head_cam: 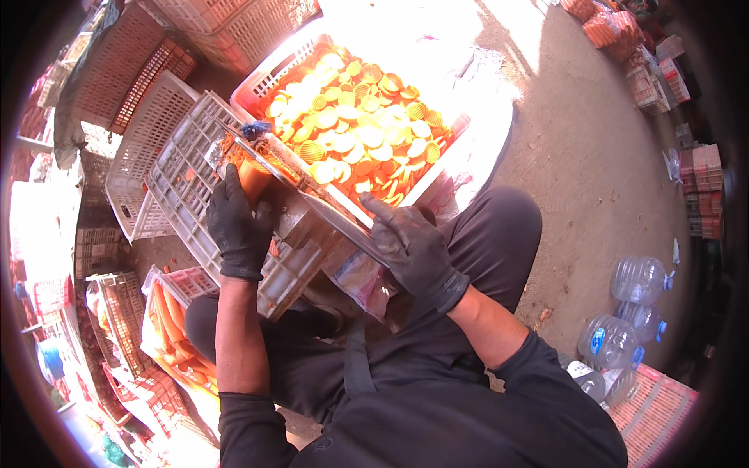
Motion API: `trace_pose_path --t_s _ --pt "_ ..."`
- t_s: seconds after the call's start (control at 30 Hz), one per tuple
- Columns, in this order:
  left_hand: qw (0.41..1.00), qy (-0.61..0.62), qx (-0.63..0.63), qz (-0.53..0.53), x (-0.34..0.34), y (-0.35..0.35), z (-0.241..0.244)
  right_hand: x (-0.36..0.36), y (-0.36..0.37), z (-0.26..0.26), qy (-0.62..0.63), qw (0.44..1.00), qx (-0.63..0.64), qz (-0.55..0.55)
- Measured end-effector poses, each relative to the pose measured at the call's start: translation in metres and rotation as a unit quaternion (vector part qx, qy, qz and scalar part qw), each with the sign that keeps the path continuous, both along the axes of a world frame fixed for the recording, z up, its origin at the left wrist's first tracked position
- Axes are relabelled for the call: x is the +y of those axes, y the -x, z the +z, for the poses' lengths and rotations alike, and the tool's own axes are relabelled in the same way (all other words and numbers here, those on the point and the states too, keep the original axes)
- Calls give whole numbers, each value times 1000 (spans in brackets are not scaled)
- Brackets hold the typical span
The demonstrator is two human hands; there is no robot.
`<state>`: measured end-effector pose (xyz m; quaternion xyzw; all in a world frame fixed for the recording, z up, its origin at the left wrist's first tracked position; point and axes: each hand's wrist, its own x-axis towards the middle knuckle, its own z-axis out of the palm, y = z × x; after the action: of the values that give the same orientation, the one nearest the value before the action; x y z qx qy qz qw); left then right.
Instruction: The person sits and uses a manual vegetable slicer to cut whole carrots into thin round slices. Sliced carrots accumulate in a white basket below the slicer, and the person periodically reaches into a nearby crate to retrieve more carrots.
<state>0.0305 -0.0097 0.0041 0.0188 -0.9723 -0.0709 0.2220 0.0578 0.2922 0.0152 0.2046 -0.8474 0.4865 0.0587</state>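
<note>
My left hand, in a black glove, is around a thick carrot beside a long metal blade. My right hand, gloved the same way, grips the near end of that blade, its index finger extended along it. A blue tie is wrapped near the blade's far end. Orange shreds cling around there. Just beyond the blade, a crate is heaped with round, ridged carrot slices, partly washed out by sunlight. An upturned plastic crate lies under my left hand's side.
At lower left, a crate holds whole carrots. Stacked crates stand at upper left. Several clear plastic bottles lie at right near a red crate. More crates line the far right, past the concrete floor.
</note>
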Motion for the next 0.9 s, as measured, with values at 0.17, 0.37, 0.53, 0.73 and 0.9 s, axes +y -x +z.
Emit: trace_pose_path --t_s 0.17,0.37,0.53,0.73,0.9 --pt "1000 -16 -7 -4 3 0 6 13 75 9 -138 988 66 16" --pt "999 -28 -24 -1 5 6 13 -38 146 -78 -287 917 192 198" --pt "998 -47 -37 11 8 6 15 -64 164 -136 -321 908 168 210" --pt "995 -57 -72 27 10 4 19 -76 195 -159 -325 913 200 143" --pt "990 -73 -109 46 9 3 21 -94 237 -160 -336 921 138 142"
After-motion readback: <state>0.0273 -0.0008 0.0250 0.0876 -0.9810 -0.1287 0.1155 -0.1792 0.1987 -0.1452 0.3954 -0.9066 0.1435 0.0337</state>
